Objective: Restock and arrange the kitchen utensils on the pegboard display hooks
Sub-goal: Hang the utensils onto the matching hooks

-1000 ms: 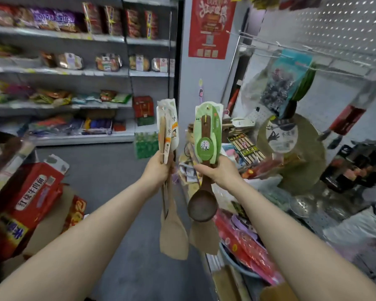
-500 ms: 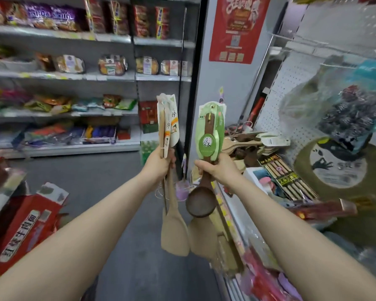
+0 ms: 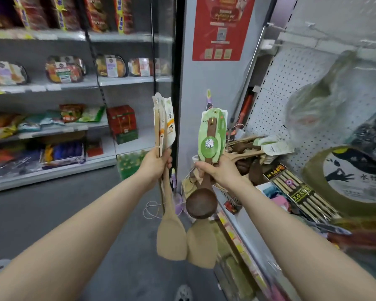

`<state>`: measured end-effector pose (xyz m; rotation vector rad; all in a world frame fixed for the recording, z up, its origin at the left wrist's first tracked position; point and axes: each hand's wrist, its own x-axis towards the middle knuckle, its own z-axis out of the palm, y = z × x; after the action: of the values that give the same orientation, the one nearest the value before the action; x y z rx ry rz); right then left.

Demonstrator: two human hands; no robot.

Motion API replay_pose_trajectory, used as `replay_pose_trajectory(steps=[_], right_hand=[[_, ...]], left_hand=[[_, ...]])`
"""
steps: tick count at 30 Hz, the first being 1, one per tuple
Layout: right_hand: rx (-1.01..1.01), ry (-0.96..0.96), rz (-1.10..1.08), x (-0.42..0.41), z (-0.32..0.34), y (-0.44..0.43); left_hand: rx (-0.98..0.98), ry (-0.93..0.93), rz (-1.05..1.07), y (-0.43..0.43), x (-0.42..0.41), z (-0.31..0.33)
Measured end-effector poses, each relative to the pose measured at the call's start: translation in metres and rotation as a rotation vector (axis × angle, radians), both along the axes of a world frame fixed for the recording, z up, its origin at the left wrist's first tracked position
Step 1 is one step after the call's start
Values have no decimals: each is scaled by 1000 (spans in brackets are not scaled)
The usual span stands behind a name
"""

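Left hand: my left hand (image 3: 155,165) grips the pale spatulas (image 3: 170,240) by their handles at centre frame, blades hanging down.
Right hand: my right hand (image 3: 219,172) grips the dark ladle (image 3: 201,205) below its green card (image 3: 212,135), just right of the spatulas.
Change: both grips stay as before. The pegboard (image 3: 291,83) and the shelf heap (image 3: 248,148) now sit nearer, at right of frame.
Meaning: I judge nothing is hung yet, and approach is under way.

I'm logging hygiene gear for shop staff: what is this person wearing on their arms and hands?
Nothing that shows. The left forearm and right forearm are bare to the frame edge, with no sleeve in view. The left hand and right hand have no gloves, and no watch, bracelet or ring is visible.
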<state>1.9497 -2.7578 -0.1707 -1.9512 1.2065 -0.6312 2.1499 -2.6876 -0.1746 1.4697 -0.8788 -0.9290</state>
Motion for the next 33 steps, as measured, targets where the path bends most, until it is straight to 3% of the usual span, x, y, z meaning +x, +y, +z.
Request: replay_pose_trajectory(steps=[5,12,20,28,33], right_hand=[[41,-31,-95,6,-7,-76],[44,90,-143,9,12,-185],[54,125,-269,-3,10,-262],[165,109,-565,-39,-32,-326],[213,120,-779,-40,-40,-349]], left_hand=[[17,-22,-90,-97,6,-2],[79,3,-171,-219,9,2],[191,43,-331,-328,2,-14],[352,65,-500,-447,-14,-42],[408,-19,-628,-512,-21,-57]])
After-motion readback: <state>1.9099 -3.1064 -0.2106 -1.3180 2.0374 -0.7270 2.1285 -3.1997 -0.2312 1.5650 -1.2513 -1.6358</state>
